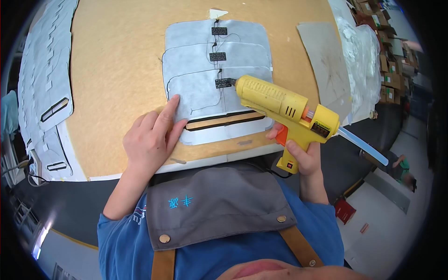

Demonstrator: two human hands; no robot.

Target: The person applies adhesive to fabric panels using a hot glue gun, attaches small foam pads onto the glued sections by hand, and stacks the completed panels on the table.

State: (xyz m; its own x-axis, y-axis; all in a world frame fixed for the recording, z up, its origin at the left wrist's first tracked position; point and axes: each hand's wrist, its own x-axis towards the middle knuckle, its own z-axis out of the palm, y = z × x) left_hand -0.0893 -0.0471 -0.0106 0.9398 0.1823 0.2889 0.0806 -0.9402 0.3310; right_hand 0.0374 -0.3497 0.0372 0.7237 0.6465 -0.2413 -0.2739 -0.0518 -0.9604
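Observation:
My right hand (301, 154) is wrapped round the handle of a yellow glue gun (273, 98), with fingers at its orange trigger. A pale glue stick (364, 145) sticks out of the gun's back. The dark nozzle meets the black patch (223, 83) on the nearest grey panel (196, 93). My left hand (151, 135) lies with fingers spread, its index fingertip on that panel's left edge. Behind it, overlapping grey panels carry black patches (217, 56) and thin dark wires. A long slot framed in black (224, 120) crosses the near end.
More overlapping grey panels (51, 60) lie along the table's left side. A grey sheet (324, 65) and clear plastic (364, 60) are at the right. A white scrap (218, 13) lies at the far side. Cardboard boxes (389, 70) and another person (403, 170) are beyond the table's right edge.

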